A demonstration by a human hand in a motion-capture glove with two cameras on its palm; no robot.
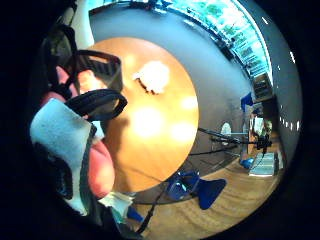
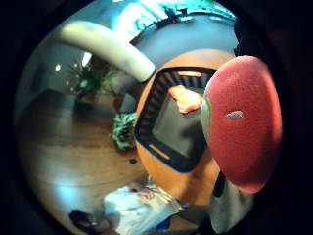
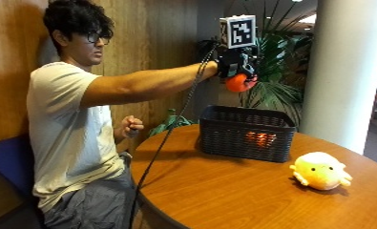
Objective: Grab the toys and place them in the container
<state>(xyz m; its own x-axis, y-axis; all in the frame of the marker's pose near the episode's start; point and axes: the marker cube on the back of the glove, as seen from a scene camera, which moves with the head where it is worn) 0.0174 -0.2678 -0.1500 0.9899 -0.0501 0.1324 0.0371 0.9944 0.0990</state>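
While the person's arm reaches out level, the gloved right hand [image 3: 237,67] has its grip clenched round a red-orange toy [image 3: 241,82] high above the dark woven basket [image 3: 246,135] on the round counter [image 3: 239,191]. An orange toy [image 2: 185,98] lies inside the basket. A yellow plush toy [image 3: 319,177] sits on the counter, right of the basket and apart from it.

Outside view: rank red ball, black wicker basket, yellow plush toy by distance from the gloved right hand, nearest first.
1. Round red ball: held in the gloved right hand, above the basket.
2. Black wicker basket: on the table, directly below the hand.
3. Yellow plush toy: on the table, beyond the basket.
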